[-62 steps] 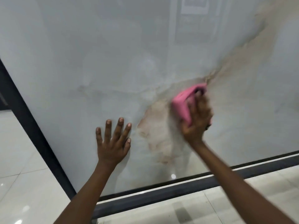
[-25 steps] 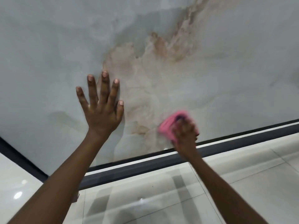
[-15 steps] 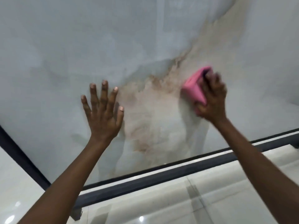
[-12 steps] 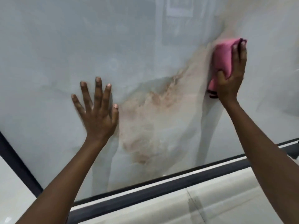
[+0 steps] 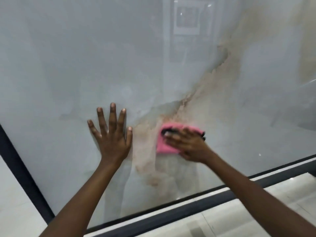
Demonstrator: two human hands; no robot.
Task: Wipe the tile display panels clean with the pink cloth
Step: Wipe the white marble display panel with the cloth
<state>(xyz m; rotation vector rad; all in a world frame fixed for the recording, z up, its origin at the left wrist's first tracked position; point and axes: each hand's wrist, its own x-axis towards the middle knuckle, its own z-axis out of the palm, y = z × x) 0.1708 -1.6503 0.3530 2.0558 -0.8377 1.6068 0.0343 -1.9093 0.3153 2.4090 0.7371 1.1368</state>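
A large glossy pale grey tile panel [image 5: 85, 65] fills most of the head view, with a brownish beige vein [image 5: 213, 82] running from upper right down to its lower middle. My right hand [image 5: 188, 146] holds the folded pink cloth [image 5: 162, 146] against the panel on that vein. Its fingers lie across the cloth and point up and left, blurred by motion. My left hand [image 5: 111, 139] rests flat on the panel just left of the cloth, fingers spread and straight, holding nothing.
A dark frame [image 5: 171, 212] borders the panel's lower edge, and another dark bar [image 5: 22, 168] runs along its left side. Glossy white floor tiles [image 5: 256, 211] lie below the frame. The panel reflects a faint rectangular shape [image 5: 187, 16] near the top.
My right hand has swept the pink cloth from high on the right down and left to the lower middle. My left hand stays flat on the panel.
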